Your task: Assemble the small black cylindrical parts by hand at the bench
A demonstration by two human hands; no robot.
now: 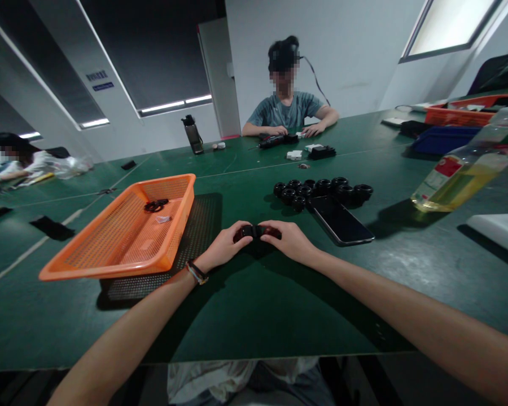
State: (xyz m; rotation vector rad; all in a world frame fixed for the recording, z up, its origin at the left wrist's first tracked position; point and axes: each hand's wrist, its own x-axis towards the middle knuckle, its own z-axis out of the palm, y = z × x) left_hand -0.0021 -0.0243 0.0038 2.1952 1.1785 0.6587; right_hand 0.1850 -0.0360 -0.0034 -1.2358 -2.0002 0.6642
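Note:
Just above the green table [254, 304], my left hand [226, 246] and my right hand [290, 242] meet in front of me. Fingers of both are closed on small glossy black pieces [254, 230] that touch end to end between them. Whether these are two parts or one joined part I cannot tell, as the fingertips cover much of them. Right of my hands and further back lies a cluster of several round, hollow black plastic parts [322, 189]. A black smartphone [341, 221] lies face up against that cluster.
An orange mesh basket [171, 248], left of my hands, holds a black coiled item [156, 205] and a small clear bag. A bottle of yellow liquid [461, 175] stands right. Across the table sits a person [285, 107] near a power drill [273, 141]; a dark water bottle [192, 135] stands behind.

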